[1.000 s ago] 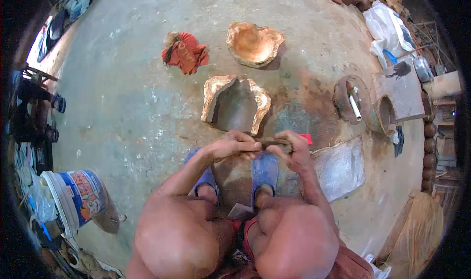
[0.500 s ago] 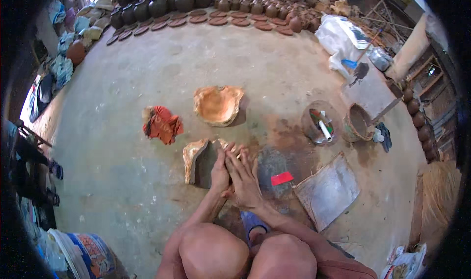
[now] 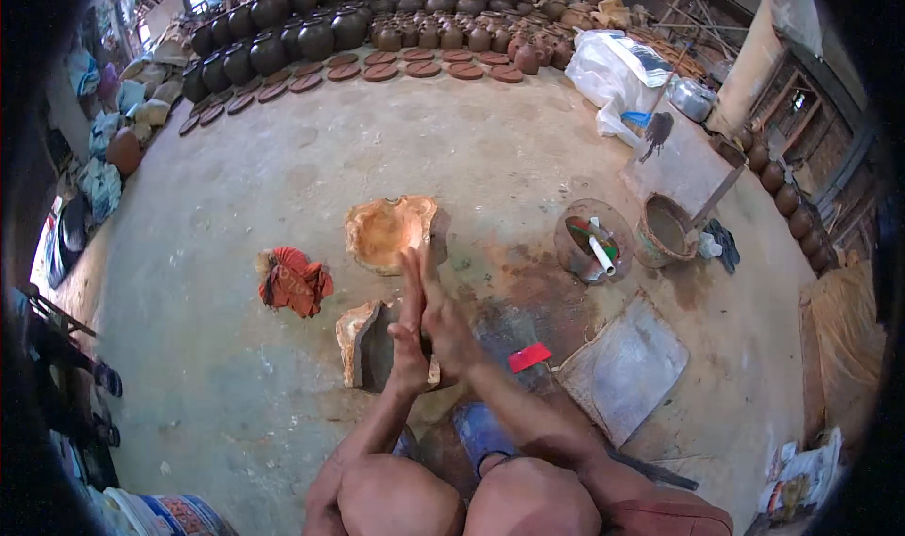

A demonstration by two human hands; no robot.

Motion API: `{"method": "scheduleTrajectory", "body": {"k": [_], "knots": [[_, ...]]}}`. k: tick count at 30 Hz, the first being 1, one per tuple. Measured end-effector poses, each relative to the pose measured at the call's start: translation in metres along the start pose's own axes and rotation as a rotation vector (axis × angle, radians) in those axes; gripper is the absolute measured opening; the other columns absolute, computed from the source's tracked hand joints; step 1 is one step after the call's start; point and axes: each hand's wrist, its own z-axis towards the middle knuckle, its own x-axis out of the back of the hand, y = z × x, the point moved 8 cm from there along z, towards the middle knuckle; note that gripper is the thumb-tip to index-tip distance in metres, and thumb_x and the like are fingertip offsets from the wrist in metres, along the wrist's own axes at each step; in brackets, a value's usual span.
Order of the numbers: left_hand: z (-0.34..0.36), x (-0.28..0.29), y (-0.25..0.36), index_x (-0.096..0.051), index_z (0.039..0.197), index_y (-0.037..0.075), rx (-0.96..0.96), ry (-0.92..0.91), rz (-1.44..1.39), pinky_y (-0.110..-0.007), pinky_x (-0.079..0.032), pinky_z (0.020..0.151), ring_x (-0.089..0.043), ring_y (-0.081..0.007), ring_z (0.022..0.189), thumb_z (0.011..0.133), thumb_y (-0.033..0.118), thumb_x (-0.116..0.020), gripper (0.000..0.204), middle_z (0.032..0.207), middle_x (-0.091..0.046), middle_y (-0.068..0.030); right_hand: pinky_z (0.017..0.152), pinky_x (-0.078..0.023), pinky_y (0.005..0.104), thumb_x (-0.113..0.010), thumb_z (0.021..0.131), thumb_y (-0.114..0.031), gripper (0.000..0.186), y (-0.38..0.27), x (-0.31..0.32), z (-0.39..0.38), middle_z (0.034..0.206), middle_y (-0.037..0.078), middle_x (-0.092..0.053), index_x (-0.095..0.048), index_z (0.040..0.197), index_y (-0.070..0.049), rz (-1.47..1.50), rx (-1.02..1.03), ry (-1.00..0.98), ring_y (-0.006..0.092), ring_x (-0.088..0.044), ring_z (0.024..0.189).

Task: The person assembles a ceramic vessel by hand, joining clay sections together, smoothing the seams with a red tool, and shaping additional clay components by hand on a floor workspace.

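My left hand (image 3: 409,324) and my right hand (image 3: 443,321) meet palm against palm in front of my knees, with the fingers stretched out and pointing away from me. Whether anything lies between the palms is hidden. Below them on the floor stands a rough-edged, pale orange mould-like piece (image 3: 353,340) with a dark grey inner face, partly covered by my hands and wrists. Just beyond the fingertips sits a shallow orange-brown bowl-shaped piece (image 3: 379,236) with an uneven rim. A crumpled red cloth (image 3: 298,281) lies to its left.
On the right are a red card (image 3: 529,356), a grey board (image 3: 626,371), a round basin (image 3: 573,253) holding a white tube, and a bucket (image 3: 650,246). Rows of dark pots (image 3: 316,38) and flat clay discs (image 3: 381,71) line the back. A printed bucket (image 3: 170,512) stands at lower left.
My hands have shifted away from me toward the bowl-shaped piece. Their fingers, earlier bent and slanted over each other, now lie straighter, palm to palm. The view has tilted up slightly.
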Motion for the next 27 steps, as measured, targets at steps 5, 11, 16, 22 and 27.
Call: {"method": "scheduleTrajectory", "body": {"k": [5, 11, 16, 22, 27], "knots": [[0.025, -0.013, 0.031, 0.003, 0.167, 0.013, 0.008, -0.026, 0.034, -0.051, 0.0, 0.127, 0.006, -0.0298, 0.16, 0.079, 0.098, -0.003, 0.122, 0.174, 0.005, -0.0114, 0.125, -0.021, 0.0452, -0.027, 0.094, -0.085, 0.112, -0.015, 0.005, 0.0, 0.171, 0.025, -0.011, -0.003, 0.165, -0.001, -0.049, 0.069, 0.104, 0.0347, -0.013, 0.159], [0.03, -0.018, 0.051, 0.008, 0.164, 0.005, -0.199, 0.016, 0.389, -0.053, 0.001, 0.127, 0.008, -0.0316, 0.159, 0.077, 0.099, -0.002, 0.129, 0.173, 0.01, -0.016, 0.128, -0.005, 0.0455, -0.026, 0.094, -0.085, 0.114, -0.009, 0.02, 0.012, 0.172, 0.022, 0.003, 0.003, 0.164, -0.001, 0.002, 0.171, -0.023, 0.0342, 0.002, 0.159], [0.038, -0.03, 0.062, 0.012, 0.164, 0.008, -0.101, -0.106, 0.239, -0.052, 0.002, 0.127, 0.008, -0.0312, 0.159, 0.067, 0.103, 0.001, 0.136, 0.173, 0.012, -0.0156, 0.128, -0.003, 0.0429, -0.03, 0.105, -0.066, 0.095, -0.075, 0.008, 0.015, 0.172, 0.022, 0.002, 0.005, 0.164, -0.001, 0.094, 0.25, 0.031, 0.0342, 0.002, 0.159], [0.038, -0.056, 0.081, 0.01, 0.164, 0.006, -0.059, -0.226, 0.225, -0.047, 0.002, 0.127, 0.01, -0.0279, 0.159, 0.066, 0.103, 0.001, 0.139, 0.173, 0.01, -0.014, 0.128, -0.002, 0.0435, -0.032, 0.095, -0.082, 0.115, -0.089, 0.015, 0.006, 0.171, 0.026, 0.002, 0.007, 0.162, 0.003, -0.132, 0.273, 0.028, 0.0356, 0.003, 0.159], [0.044, -0.008, 0.059, 0.001, 0.165, 0.004, 0.102, -0.055, 0.071, -0.044, 0.004, 0.128, 0.008, -0.0273, 0.159, 0.073, 0.1, 0.002, 0.133, 0.174, 0.007, -0.0103, 0.128, -0.005, 0.0453, -0.03, 0.093, -0.085, 0.118, -0.074, -0.012, 0.016, 0.172, 0.025, 0.002, 0.004, 0.163, 0.003, -0.051, 0.443, 0.003, 0.0361, 0.001, 0.16]]}}
